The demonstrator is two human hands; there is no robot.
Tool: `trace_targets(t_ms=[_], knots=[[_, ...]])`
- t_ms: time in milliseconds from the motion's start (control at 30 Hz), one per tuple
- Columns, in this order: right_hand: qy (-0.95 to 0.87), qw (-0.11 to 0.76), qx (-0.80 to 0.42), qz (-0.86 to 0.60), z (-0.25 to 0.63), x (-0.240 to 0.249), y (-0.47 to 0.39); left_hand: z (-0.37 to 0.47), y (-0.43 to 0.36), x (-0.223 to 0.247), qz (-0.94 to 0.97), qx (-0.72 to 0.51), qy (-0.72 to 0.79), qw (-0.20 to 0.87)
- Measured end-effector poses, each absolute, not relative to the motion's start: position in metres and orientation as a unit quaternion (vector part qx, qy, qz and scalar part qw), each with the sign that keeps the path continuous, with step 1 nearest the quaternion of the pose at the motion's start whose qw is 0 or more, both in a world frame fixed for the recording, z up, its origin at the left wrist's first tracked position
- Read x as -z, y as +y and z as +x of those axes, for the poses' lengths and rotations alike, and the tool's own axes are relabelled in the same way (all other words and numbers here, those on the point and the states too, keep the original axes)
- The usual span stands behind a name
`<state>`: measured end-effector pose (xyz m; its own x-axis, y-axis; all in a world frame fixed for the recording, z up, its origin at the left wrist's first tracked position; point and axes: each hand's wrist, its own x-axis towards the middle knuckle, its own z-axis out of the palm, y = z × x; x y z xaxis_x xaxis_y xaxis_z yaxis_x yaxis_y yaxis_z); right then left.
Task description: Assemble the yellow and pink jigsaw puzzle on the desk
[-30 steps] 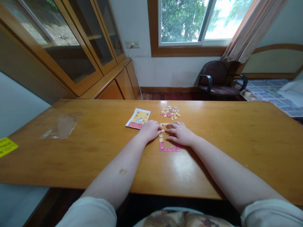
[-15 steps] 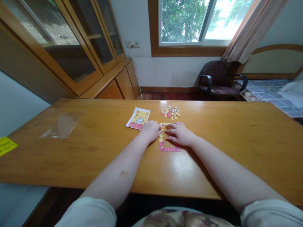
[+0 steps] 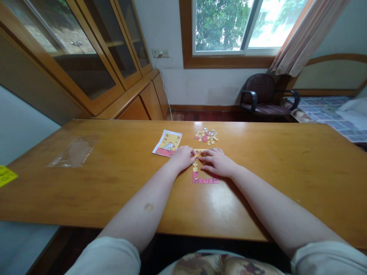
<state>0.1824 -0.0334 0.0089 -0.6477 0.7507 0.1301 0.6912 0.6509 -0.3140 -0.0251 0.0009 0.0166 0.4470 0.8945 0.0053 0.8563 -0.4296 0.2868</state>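
Observation:
A partly assembled jigsaw puzzle lies flat on the table, a border of interlocked yellow and pink pieces around bare wood. My left hand rests at its upper left edge with the fingers curled in against the border; what they hold, if anything, is hidden. Over the right side of the puzzle lies my right hand, its fingers apart and reaching left across the middle. It covers most of the right border. Beyond the puzzle is a pile of loose jigsaw pieces, yellow, pink and white.
A picture sheet with a white animal on yellow and pink lies left of the puzzle, partly behind my left hand. Farther left is a clear plastic bag on the wooden table. An armchair stands beyond the far edge.
Both hands stay in almost the same place at the puzzle. The left fingers have shifted very slightly; the puzzle, pile and sheet look unmoved.

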Motion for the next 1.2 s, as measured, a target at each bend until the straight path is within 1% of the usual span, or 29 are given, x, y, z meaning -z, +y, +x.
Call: trace_targets(t_ms=[267, 533, 800, 1000, 1200], knots=[[-0.902, 0.127, -0.109, -0.398, 0.1814, -0.0073, -0.0334, -0.0239, -0.0003, -0.0202, 0.846, -0.076, 0.520, 0.090], [-0.901, 0.110, -0.105, -0.407, 0.1805, -0.0089, -0.0344, -0.0231, -0.0010, -0.0214, 0.847, -0.072, 0.518, 0.094], [-0.899, 0.110, -0.110, -0.410, 0.1810, -0.0088, -0.0343, -0.0258, -0.0015, -0.0190, 0.847, -0.094, 0.519, 0.068], [-0.897, 0.114, -0.107, -0.412, 0.1820, -0.0073, -0.0338, -0.0261, -0.0028, -0.0197, 0.855, -0.069, 0.509, 0.072], [-0.897, 0.116, -0.104, -0.413, 0.1814, -0.0076, -0.0338, -0.0248, -0.0045, -0.0244, 0.852, -0.086, 0.511, 0.077]])
